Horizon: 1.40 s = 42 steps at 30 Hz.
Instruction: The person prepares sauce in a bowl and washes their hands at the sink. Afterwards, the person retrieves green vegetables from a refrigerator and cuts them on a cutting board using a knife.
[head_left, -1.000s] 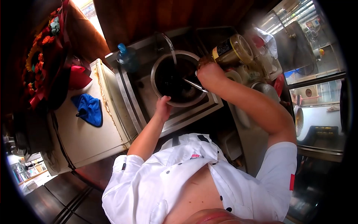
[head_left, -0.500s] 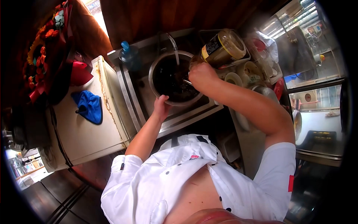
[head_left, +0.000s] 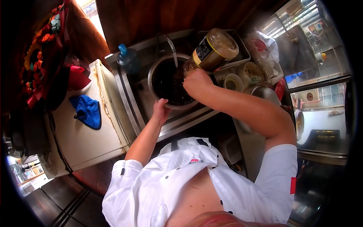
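Note:
A round metal bowl (head_left: pixel 152 87) stands in the sink, with dark contents I cannot make out. My left hand (head_left: pixel 161 109) is closed on its near rim, thumb on top. Over the bowl's right side, my right hand (head_left: pixel 198 84) is closed around the narrow end of a large clear plastic bottle (head_left: pixel 221 47) with a black and yellow label. The bottle tilts, its wide end up and to the right and its narrow end towards the bowl. Brown contents show inside it. My right fingertips are mostly hidden. A tap (head_left: pixel 171 44) reaches over the bowl's back edge.
A blue pump bottle (head_left: pixel 128 60) stands at the sink's back left. On the left worktop (head_left: pixel 85 142) lies a blue cloth (head_left: pixel 87 110), with a wrapped bouquet (head_left: pixel 41 56) behind. To the right are a pale tub (head_left: pixel 233 82), a metal tray (head_left: pixel 245 56) and a basket (head_left: pixel 276 70).
My right hand and the bottle have moved left and slightly down over the bowl. The metal rod seen by my right fingers is now out of sight. My left hand stays on the rim.

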Each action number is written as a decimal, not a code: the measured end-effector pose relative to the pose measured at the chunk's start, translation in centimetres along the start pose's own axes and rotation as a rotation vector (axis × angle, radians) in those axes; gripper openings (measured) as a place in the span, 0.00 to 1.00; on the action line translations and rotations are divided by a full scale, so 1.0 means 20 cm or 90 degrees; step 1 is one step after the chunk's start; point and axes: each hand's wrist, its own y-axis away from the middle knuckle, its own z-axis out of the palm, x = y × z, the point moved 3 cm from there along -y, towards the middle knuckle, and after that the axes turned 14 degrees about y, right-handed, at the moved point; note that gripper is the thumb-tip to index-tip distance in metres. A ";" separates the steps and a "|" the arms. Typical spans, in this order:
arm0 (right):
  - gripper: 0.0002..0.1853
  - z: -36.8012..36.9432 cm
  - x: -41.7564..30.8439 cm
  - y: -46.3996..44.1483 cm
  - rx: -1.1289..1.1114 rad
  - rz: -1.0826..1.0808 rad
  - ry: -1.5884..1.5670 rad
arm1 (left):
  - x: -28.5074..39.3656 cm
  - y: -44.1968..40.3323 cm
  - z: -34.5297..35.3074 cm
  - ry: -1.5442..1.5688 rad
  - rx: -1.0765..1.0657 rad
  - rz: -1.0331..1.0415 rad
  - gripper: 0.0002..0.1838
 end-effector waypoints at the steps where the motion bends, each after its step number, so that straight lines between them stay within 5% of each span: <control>1: 0.08 -0.01 0.00 0.00 0.015 -0.002 0.003 | 0.00 0.00 0.00 -0.001 -0.001 -0.001 0.26; 21: 0.08 -0.04 0.00 -0.03 -0.032 -0.003 0.039 | -0.02 -0.03 -0.03 -0.004 0.018 0.015 0.16; 37: 0.07 -0.05 0.06 -0.06 0.016 0.026 0.043 | 0.00 -0.06 -0.06 -0.003 -0.007 0.008 0.24; 42: 0.07 -0.05 0.05 -0.05 0.042 0.032 0.054 | 0.01 -0.03 -0.04 0.009 0.016 0.012 0.17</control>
